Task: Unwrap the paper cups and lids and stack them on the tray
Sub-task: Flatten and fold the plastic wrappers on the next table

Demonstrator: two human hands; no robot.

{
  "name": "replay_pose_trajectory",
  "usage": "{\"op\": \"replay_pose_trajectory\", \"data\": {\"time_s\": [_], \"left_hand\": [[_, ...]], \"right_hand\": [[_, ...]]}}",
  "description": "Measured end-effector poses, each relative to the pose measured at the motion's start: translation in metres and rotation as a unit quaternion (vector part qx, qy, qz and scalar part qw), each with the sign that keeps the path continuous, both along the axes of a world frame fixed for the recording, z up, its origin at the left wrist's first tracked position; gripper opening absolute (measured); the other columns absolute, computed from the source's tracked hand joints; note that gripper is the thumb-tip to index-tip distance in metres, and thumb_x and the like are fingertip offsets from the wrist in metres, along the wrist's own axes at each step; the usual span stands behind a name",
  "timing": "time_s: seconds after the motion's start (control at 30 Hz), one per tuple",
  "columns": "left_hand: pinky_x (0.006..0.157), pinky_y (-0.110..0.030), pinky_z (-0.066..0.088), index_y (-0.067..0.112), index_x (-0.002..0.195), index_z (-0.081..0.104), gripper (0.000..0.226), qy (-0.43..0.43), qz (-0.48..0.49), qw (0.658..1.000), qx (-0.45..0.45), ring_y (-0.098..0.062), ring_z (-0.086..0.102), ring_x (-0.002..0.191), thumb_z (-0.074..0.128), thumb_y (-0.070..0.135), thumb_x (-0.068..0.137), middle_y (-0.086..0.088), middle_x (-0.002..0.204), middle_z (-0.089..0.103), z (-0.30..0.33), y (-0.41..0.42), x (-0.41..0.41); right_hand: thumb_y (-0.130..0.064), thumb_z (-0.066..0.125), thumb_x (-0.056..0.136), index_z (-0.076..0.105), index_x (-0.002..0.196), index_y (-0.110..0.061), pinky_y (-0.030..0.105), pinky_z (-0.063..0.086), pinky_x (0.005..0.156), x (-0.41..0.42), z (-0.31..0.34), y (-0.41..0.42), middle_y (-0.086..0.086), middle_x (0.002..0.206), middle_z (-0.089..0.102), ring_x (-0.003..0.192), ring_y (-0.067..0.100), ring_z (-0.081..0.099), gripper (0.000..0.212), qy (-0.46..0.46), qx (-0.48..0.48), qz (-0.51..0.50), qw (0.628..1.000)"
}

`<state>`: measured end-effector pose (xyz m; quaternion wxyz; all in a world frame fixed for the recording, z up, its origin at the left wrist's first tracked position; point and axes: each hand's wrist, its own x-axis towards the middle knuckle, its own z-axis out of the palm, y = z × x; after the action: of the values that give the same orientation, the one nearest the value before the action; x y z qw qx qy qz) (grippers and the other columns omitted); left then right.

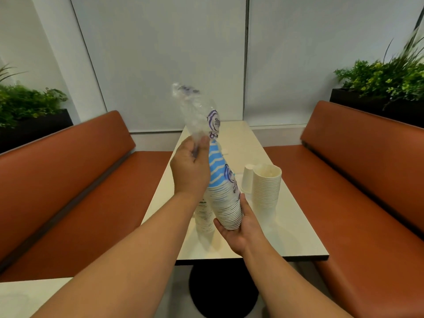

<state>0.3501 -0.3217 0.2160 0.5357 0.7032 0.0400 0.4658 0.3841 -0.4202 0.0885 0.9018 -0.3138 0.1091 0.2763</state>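
Right hand [238, 222] cups base of light, crushable cup stack [226, 200] held over the table [296, 230], left hand [190, 167] fingers pinching slippery plastic sleeve [195, 113]; grip base firmly, likely.

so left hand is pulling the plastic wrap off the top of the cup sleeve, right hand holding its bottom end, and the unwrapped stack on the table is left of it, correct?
Almost. The head view shows the unwrapped stack to the right of the cup sleeve, not left. The rest stands: left hand grips the plastic wrap, right hand holds the bottom end.
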Motion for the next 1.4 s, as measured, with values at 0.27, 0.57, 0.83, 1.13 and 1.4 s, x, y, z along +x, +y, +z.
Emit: {"op": "replay_pose_trajectory", "data": {"time_s": [0.27, 0.57, 0.83, 1.13, 1.4], "left_hand": [[0.079, -0.037, 0.058, 0.020, 0.085, 0.055, 0.025, -0.016, -0.040, 0.962, -0.268, -0.013, 0.068, 0.075, 0.044, 0.032, 0.104, 0.004, 0.076, 0.071, 0.031, 0.009, 0.012], [0.057, -0.013, 0.049, 0.022, 0.088, 0.050, 0.022, -0.101, -0.037, 0.962, -0.252, 0.007, 0.065, 0.063, 0.038, 0.022, 0.107, 0.004, 0.085, 0.063, 0.045, 0.010, 0.001], [0.060, -0.021, 0.051, 0.020, 0.083, 0.051, 0.027, -0.111, 0.014, 0.955, -0.276, -0.010, 0.065, 0.070, 0.041, 0.030, 0.106, -0.001, 0.085, 0.062, 0.057, 0.033, 0.004], [0.065, -0.020, 0.047, 0.025, 0.081, 0.052, 0.027, -0.091, 0.108, 0.952, -0.273, -0.003, 0.060, 0.065, 0.041, 0.033, 0.105, 0.006, 0.079, 0.061, 0.059, 0.066, 0.001], [0.071, -0.031, 0.044, 0.015, 0.080, 0.056, 0.054, 0.075, 0.016, 0.997, -0.032, -0.009, 0.050, 0.071, 0.056, 0.069, 0.078, 0.004, 0.078, 0.056, 0.027, 0.065, -0.002]], "right_hand": [[-0.051, 0.059, 0.091, 0.063, 0.124, -0.017, 0.042, 0.053, 0.082, -0.001, -0.001, 0.001, 0.012, 0.116, 0.071, 0.098, 0.027, 0.067, 0.047, 0.004, -0.006, -0.001, 1.000], [-0.050, 0.060, 0.091, 0.065, 0.119, -0.019, 0.043, 0.052, 0.089, 0.000, -0.008, 0.000, 0.010, 0.116, 0.071, 0.103, 0.027, 0.065, 0.043, 0.008, -0.016, -0.005, 1.000], [-0.049, 0.059, 0.091, 0.062, 0.121, -0.020, 0.042, 0.052, 0.078, 0.008, -0.017, -0.009, 0.010, 0.115, 0.070, 0.102, 0.027, 0.065, 0.041, 0.017, -0.026, -0.023, 0.999], [-0.048, 0.059, 0.092, 0.062, 0.106, -0.016, 0.046, 0.048, 0.091, 0.015, -0.017, -0.020, 0.011, 0.105, 0.069, 0.096, 0.028, 0.064, 0.035, 0.043, -0.028, -0.042, 0.998], [-0.049, 0.060, 0.091, 0.062, 0.111, -0.015, 0.044, 0.051, 0.078, 0.016, -0.022, -0.016, 0.013, 0.107, 0.069, 0.098, 0.029, 0.065, 0.040, 0.050, -0.031, -0.037, 0.998]]}}
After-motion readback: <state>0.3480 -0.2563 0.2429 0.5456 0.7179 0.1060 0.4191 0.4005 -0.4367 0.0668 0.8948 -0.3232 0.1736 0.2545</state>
